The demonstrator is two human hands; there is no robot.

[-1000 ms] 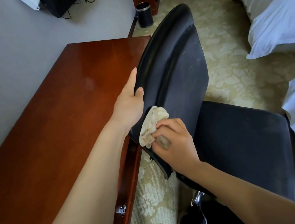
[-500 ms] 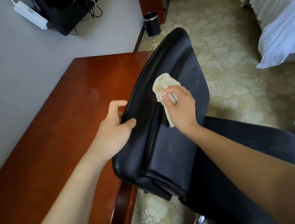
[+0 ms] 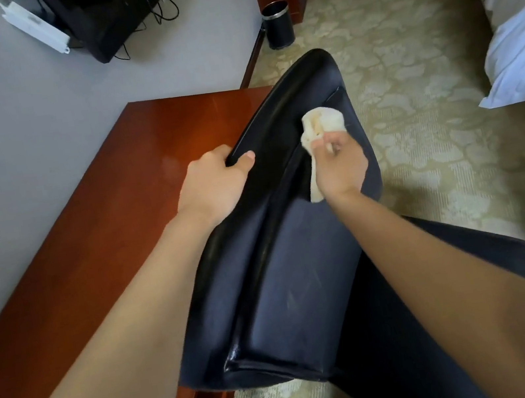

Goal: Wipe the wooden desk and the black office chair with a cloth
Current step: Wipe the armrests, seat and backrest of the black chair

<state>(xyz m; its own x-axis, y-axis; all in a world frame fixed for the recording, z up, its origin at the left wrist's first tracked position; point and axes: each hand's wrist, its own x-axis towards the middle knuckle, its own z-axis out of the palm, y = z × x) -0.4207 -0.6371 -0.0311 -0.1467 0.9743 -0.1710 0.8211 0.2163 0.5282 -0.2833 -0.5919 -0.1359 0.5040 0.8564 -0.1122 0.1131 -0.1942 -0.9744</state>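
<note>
Wiping black office chair (image 3: 290, 291) backrest w/ cloth (image 3: 322, 126), both hands on it.

L to R: wooden desk (image 3: 95, 247), glossy red-brown top, runs along grey wall at left, w/ light glare on its far half. Left hand (image 3: 217, 185) clamped on backrest's left rim, thumb on the front face, fingers curled round behind the edge. Chair sits just beside desk's right edge, backrest overlapping that edge in view; shell is smooth black w/ raised border, faint pale scuffs on the lower panel, seat dark fabric below right. Right hand (image 3: 340, 165) closed round a cream, crumpled cloth, pressing it on the upper backrest near the top; one tail of cloth hangs under the palm. Patterned beige carpet (image 3: 434, 135) beyond, small black bin (image 3: 277, 24) by the wall, white bedding (image 3: 524, 50) at far right.
</note>
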